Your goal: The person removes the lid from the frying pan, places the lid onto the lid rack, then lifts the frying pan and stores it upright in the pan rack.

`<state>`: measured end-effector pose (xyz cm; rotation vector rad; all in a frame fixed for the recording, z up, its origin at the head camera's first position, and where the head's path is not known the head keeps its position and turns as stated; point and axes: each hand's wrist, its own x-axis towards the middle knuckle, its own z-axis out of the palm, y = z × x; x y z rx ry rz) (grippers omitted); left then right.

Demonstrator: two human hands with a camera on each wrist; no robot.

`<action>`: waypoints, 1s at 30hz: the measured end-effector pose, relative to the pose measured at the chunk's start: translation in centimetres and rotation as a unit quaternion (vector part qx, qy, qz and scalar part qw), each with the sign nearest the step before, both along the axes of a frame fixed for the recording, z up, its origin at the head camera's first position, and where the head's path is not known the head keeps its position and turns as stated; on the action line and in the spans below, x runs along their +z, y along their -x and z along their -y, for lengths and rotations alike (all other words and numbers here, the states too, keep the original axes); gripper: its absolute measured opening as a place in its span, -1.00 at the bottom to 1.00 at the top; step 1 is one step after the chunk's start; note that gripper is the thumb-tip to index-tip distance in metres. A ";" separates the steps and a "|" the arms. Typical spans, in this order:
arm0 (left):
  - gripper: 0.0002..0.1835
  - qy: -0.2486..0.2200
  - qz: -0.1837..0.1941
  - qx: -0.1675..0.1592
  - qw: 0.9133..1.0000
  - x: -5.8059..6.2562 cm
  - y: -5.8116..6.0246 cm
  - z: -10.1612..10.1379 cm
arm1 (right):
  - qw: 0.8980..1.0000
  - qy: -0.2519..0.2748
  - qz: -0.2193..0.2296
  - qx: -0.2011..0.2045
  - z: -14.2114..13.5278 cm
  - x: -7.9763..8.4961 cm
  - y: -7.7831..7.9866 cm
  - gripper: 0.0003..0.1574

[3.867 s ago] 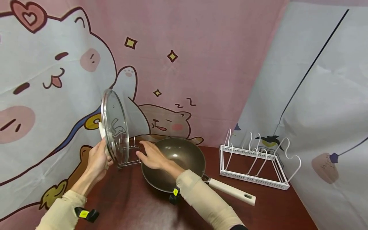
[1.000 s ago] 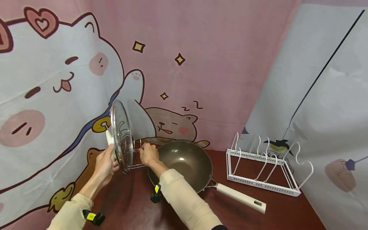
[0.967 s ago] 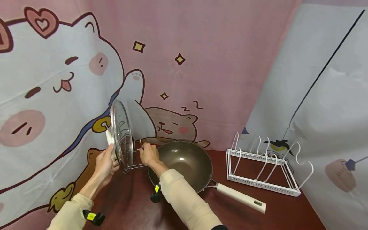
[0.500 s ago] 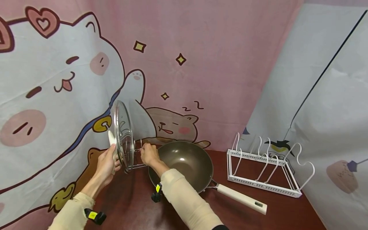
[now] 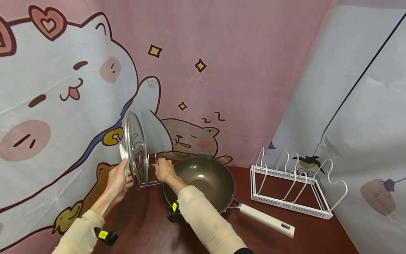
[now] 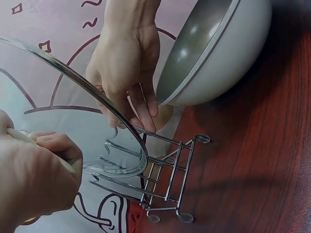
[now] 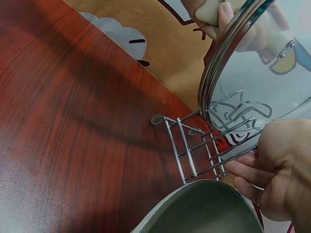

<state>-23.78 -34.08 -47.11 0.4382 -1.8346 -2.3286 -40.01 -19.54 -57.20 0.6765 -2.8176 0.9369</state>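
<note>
My left hand (image 5: 117,180) grips the pale handle (image 5: 123,152) of a glass pot lid (image 5: 137,150), which stands on edge, rim toward the table. Below it is a small chrome wire rack (image 7: 187,146), and the lid's lower rim sits in among its upright wires. With curled fingers my right hand (image 5: 165,170) holds the rack's side nearest the wok; in the left wrist view the same hand (image 6: 126,63) is partly seen past the lid's rim. Under my right forearm lies a brown-grey wok (image 5: 206,183), its cream handle (image 5: 266,219) pointing front right.
A white rack (image 5: 291,205) with curved dividers stands on the right of the dark red table (image 5: 149,225). Behind the table hangs a pink cartoon curtain (image 5: 241,88), and a pale sheet (image 5: 358,116) borders the right side.
Since the oldest frame, my right hand has gone from open above the wok to holding the wire rack. The lid has come down slightly toward the rack. Over the last second little has moved.
</note>
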 end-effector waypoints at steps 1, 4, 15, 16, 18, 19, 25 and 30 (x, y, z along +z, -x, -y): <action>-0.58 -0.001 0.000 0.000 1.000 0.0 0.0 0.0 | 1.000 -0.001 -0.002 0.001 0.0 0.0 0.1 -0.76; -0.59 -0.007 0.000 0.001 1.000 -0.1 0.1 0.0 | 1.000 -0.003 -0.003 0.001 0.0 0.0 0.2 -0.78; -0.63 -0.032 0.003 0.006 0.999 -0.6 0.5 0.1 | 1.000 -0.009 -0.003 0.003 0.0 -0.1 0.3 -0.79; -0.63 -0.033 0.005 0.006 0.999 -0.7 0.5 0.1 | 1.000 -0.011 -0.004 0.003 0.0 -0.1 0.2 -0.80; -0.63 -0.036 0.007 0.007 0.999 -0.7 0.5 0.1 | 1.000 -0.008 -0.003 0.003 0.0 -0.1 0.2 -0.80; -0.64 -0.038 0.008 0.006 0.999 -0.8 0.5 0.1 | 1.000 -0.008 -0.003 0.004 0.0 -0.1 0.1 -0.80; -0.65 -0.050 0.006 -0.001 0.999 -1.0 0.6 0.3 | 1.000 -0.005 -0.003 0.002 -0.3 0.2 -0.1 -0.79; -0.63 -0.061 -0.001 -0.005 0.998 -1.2 0.6 0.5 | 1.000 -0.005 -0.004 0.002 -0.3 0.1 -0.1 -0.79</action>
